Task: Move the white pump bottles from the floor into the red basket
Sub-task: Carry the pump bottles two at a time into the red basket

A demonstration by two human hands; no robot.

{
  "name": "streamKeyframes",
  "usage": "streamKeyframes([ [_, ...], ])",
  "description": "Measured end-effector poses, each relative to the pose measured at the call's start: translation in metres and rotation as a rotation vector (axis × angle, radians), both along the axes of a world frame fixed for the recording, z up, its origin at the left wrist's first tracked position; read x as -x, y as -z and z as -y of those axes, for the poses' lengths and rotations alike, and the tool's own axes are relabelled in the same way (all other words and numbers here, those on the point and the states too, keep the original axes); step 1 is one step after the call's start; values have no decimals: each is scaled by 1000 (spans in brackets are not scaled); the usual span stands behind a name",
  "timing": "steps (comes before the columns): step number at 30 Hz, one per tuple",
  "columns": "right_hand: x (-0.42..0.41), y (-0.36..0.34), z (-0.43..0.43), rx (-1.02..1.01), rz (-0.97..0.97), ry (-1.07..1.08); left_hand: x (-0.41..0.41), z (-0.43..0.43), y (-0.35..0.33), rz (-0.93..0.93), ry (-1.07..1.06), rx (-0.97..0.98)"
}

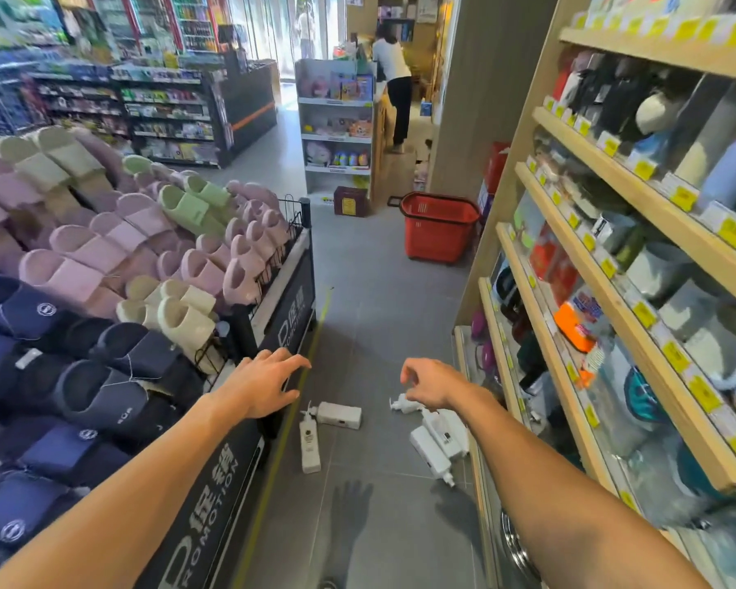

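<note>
Several white pump bottles lie on the grey floor in front of me. One long bottle (310, 443) lies lengthwise at the left, with a shorter one (339, 414) crosswise beside its pump. Two more (431, 453) lie together at the right by the shelf base, and another (401, 405) is partly hidden under my right hand. My left hand (264, 383) hovers above the left bottles, fingers spread, holding nothing. My right hand (432, 383) hangs above the right bottles, fingers loosely curled, nothing in it. The red basket (438, 225) stands further down the aisle, on the right.
A display bin of slippers (115, 265) with a black promotion panel borders the aisle on the left. Wooden shelves of goods (621, 257) run along the right. A white display stand (336, 129) and a person at a counter are beyond the basket.
</note>
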State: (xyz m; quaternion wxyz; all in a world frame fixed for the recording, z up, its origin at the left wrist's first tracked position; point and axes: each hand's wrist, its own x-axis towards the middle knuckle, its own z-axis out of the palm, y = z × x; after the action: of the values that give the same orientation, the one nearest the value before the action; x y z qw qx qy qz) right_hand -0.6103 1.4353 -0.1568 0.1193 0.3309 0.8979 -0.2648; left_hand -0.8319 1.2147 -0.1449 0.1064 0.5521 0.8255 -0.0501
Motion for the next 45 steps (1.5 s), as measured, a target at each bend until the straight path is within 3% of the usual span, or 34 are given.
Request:
streamKeyframes([
  [14, 131, 14, -96, -102, 81, -29, 130, -123, 24, 108, 11, -31],
  [28, 219, 108, -206, 77, 142, -75, 204, -235, 113, 247, -74, 146],
  [37, 268, 212, -232, 170, 165, -89, 228, -246, 209, 347, -224, 298],
  [45, 272, 373, -193, 289, 291, -7, 232, -228, 369, 552, -444, 432],
])
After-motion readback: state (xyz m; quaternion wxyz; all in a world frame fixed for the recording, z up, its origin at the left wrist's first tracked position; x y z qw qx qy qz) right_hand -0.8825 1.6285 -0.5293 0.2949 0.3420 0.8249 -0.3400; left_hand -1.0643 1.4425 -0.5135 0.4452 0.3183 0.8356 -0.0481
